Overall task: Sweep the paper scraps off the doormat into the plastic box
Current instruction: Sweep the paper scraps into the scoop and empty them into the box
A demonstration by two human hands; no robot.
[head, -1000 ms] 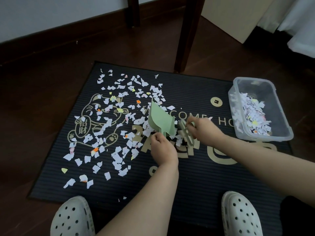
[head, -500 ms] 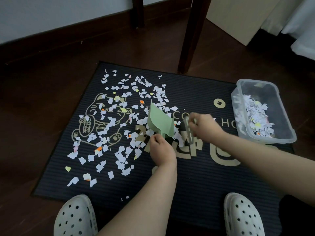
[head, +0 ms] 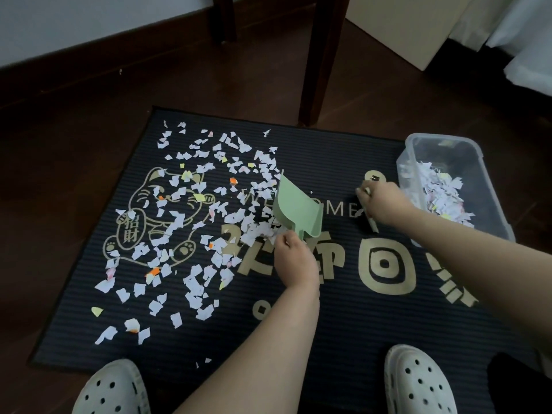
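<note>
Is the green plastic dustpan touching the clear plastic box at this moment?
Apart. The head view shows bare black doormat between the green plastic dustpan and the clear plastic box.

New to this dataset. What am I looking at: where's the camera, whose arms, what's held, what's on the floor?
There is no robot here. A person wears one wide-angle camera on their head, looking down at their own arms. The left hand grips a green dustpan by its handle on the doormat. The right hand holds what looks like a small brush, blurred, beside the plastic box, which has scraps inside. Paper scraps cover the mat's left half. White clogs show below.
</note>
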